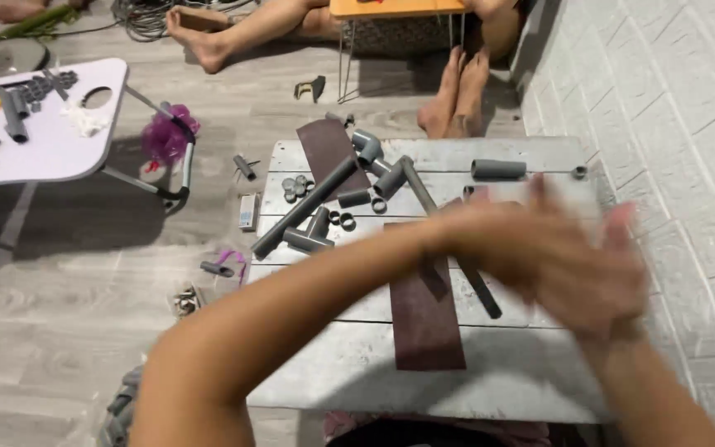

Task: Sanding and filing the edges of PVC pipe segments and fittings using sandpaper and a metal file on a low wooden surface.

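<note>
My left hand [531, 248] and my right hand [614, 277] meet, blurred by motion, above the right side of a whitewashed wooden board [490, 372]. My left forearm crosses over from the lower left. The fingers look spread and I see nothing in either hand. Under them lies a thin grey pipe [483, 296] across a dark brown sandpaper strip [424, 323]. Further left are a long grey pipe [304, 207], short pipe pieces [498, 169], an elbow fitting [366, 145], small rings [341, 219] and a second sandpaper sheet [324, 145].
A white brick wall [672, 124] stands close on the right. A white folding table [51, 145] with pipe pieces is at the left, with a purple mesh [167, 136] beside it. Other people's bare feet [457, 99] and an orange table [395, 8] lie beyond the board.
</note>
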